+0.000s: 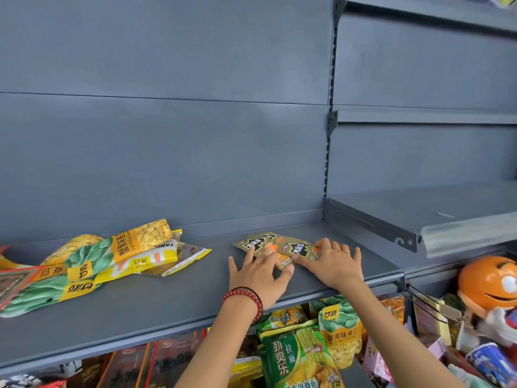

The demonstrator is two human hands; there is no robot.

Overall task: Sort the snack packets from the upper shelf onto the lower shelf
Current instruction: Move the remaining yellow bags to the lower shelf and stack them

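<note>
Fingers of L hand [258,275] & R hand [335,266] spread flat on olive pkts [297,249]; 甘源 bags [81,271] further left.

Under fingers [249,257], olive-brown small packets [291,247]: black jagged bursts, white lettering, orange patches. Left of fingers, yellow-and-green packets [112,261]: leaf print, yellow bands. Slate-grey shelf [167,298]. Dark red bead bracelet [247,296] behind fingers. Green noodle packet [291,357] below; orange figure [489,281] far right.

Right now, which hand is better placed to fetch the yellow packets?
Left. The left hand lies nearer the yellow packets on the upper shelf; the right hand would likely have to cross over it.
</note>
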